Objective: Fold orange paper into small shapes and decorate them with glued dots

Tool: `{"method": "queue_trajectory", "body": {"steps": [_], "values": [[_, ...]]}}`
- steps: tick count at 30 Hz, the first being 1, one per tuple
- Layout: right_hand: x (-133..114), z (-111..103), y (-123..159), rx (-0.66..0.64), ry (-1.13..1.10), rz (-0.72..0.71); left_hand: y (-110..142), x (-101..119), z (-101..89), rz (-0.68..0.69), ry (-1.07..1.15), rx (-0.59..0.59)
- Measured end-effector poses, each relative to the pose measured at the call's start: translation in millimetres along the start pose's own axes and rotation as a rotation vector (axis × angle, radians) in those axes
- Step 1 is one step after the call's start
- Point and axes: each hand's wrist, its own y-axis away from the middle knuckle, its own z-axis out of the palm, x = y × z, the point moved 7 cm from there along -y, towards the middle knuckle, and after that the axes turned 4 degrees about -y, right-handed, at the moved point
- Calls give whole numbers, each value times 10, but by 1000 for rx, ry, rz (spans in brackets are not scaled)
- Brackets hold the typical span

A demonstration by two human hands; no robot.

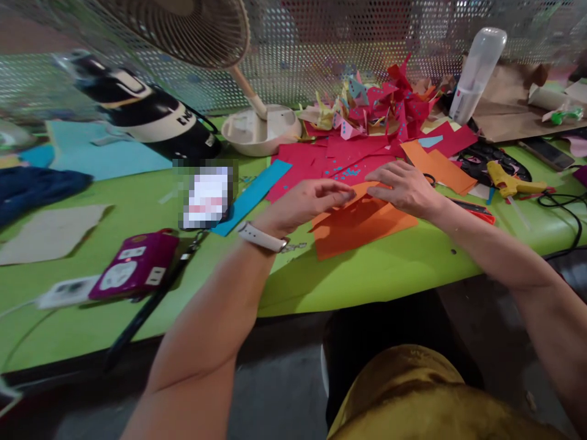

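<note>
An orange sheet of paper [367,231] lies near the front edge of the green table, its far part lifted and bent over. My left hand [312,200], with a white band on the wrist, pinches the raised edge between thumb and fingers. Close beside it, my right hand [403,186] has its fingers on the same raised part, thumb underneath. Just beyond both hands lie red paper sheets [302,160] with small blue paper bits [346,171] scattered on them. Red-handled scissors or a cutter [479,212] lies right of the orange paper, partly behind my right forearm.
Folded paper shapes [385,101] are heaped at the back. A fan [263,131], a black bottle [160,119] and a clear bottle [479,76] stand there too. A phone [206,197], a purple power box [137,263] and a blue strip [257,195] lie left; a yellow glue gun [509,180] lies right.
</note>
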Motion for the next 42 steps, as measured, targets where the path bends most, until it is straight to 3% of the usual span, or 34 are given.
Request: {"method": "queue_trajectory", "body": {"steps": [2, 4, 10, 22, 30, 38, 42], "values": [[-27, 5, 1, -13, -14, -15, -12, -95, 212, -84, 152, -187], [-22, -2, 14, -1, -36, -12, -12, -152, 311, -139, 262, -221], [55, -124, 91, 165, -87, 38, -46, -201, 334, -156, 533, -132], [57, -119, 62, 152, -273, 19, -26, -250, 358, -243, 687, -52], [103, -92, 62, 191, -334, 27, -39, -259, 351, -150, 686, -33], [154, -76, 82, 312, -454, -50, -63, -300, 373, -88, 757, -4], [183, -70, 87, 349, -494, -18, -63, -307, 393, -62, 778, 6]]}}
